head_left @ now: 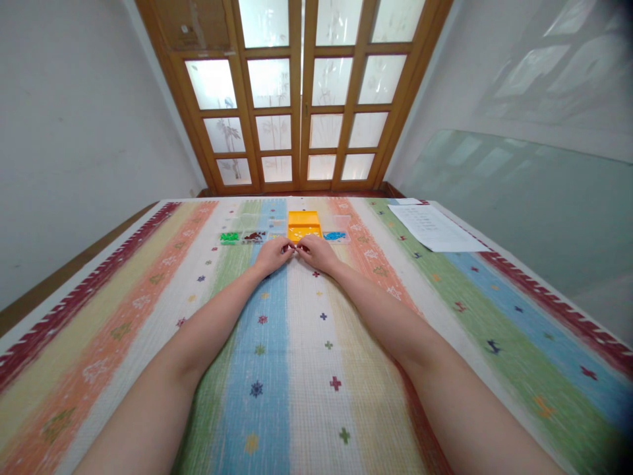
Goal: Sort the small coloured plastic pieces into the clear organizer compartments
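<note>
Both hands meet at the far middle of the table, fingertips pinched close together. My left hand (273,255) is closed, its thumb and finger around something too small to make out. My right hand (318,254) is closed too, with a tiny whitish bit showing between the fingertips. Just beyond them lies an opened orange-yellow box (304,219) with small pale pieces in its near half. Clear boxes flank it: one of green pieces (229,237), one of dark brown pieces (254,237), one of yellow pieces (277,236) partly behind my left hand, and one of blue pieces (335,236).
A striped, patterned tablecloth (257,409) covers the table. Printed white paper (435,227) lies at the far right. A glass panel (534,218) leans against the right wall. Wooden doors with glass panes (301,99) stand behind the table.
</note>
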Available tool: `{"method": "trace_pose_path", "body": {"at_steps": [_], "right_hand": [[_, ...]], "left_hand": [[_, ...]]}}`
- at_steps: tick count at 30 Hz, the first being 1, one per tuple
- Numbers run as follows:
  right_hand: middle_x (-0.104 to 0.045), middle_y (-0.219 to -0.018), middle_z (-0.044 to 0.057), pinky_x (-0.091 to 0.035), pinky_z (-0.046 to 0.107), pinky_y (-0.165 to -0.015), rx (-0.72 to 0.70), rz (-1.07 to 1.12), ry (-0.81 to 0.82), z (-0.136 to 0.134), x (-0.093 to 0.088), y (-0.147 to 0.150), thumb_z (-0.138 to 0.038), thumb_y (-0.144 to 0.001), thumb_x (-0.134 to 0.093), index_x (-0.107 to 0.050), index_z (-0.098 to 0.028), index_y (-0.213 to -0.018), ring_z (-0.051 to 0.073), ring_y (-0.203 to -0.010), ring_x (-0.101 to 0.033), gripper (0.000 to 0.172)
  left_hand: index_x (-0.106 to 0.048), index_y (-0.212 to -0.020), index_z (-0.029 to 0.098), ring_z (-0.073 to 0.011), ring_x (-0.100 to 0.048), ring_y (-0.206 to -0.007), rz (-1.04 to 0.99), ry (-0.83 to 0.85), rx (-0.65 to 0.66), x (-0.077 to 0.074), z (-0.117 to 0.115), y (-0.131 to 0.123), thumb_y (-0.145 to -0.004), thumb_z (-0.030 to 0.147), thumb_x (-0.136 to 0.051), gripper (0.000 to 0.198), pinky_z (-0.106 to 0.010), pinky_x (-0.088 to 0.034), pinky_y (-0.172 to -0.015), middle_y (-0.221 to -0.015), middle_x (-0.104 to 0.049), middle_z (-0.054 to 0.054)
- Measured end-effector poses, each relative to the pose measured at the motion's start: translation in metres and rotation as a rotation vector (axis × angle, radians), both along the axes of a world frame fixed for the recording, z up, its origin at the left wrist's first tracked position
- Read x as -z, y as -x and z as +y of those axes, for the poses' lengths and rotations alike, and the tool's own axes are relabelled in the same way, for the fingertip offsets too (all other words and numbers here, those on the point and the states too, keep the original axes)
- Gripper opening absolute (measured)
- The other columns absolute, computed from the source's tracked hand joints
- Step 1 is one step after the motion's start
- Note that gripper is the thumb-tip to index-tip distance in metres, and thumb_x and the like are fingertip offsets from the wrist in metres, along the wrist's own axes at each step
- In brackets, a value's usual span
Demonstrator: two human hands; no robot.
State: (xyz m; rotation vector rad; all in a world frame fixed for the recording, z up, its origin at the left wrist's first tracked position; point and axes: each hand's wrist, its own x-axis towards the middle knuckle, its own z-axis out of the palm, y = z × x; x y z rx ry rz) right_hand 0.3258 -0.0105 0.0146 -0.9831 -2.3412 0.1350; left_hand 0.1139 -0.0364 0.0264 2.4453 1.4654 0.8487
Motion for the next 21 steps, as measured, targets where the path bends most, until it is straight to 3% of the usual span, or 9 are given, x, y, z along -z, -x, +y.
{"method": "trace_pose_path", "body": {"at_steps": [6, 12, 21], "right_hand": [[-0.07, -0.094, 0.008, -0.04, 0.031, -0.079, -0.005, 0.0, -0.006, 0.001, 0.002, 0.0, -0.032, -0.102, -0.059, -0.071, -0.021, -0.096, 0.022, -0.091, -0.059, 0.018], [-0.072, -0.098, 0.008, -0.041, 0.032, -0.081, -0.007, -0.005, 0.007, -0.001, 0.0, 0.0, -0.028, -0.102, -0.057, -0.072, -0.021, -0.099, 0.022, -0.093, -0.061, 0.017], [-0.073, -0.099, 0.008, -0.042, 0.031, -0.083, 0.005, -0.018, 0.008, -0.001, 0.001, 0.001, -0.025, -0.101, -0.059, -0.073, -0.02, -0.099, 0.022, -0.095, -0.062, 0.015]], "left_hand": [[-0.076, -0.102, 0.019, -0.0214, -0.063, -0.086, -0.004, -0.039, 0.03, 0.003, 0.003, 0.001, -0.095, 0.029, -0.061, 0.019, -0.033, -0.046, -0.08, -0.094, -0.072, -0.006], [-0.076, -0.101, 0.019, -0.0216, -0.063, -0.086, 0.009, -0.03, -0.026, 0.0, 0.002, 0.005, -0.096, 0.033, -0.06, 0.021, -0.033, -0.046, -0.081, -0.093, -0.072, -0.007], [-0.076, -0.102, 0.02, -0.0231, -0.064, -0.088, -0.073, -0.05, -0.387, -0.003, 0.014, 0.031, -0.096, 0.032, -0.056, 0.024, -0.032, -0.044, -0.079, -0.093, -0.073, -0.008]]}}
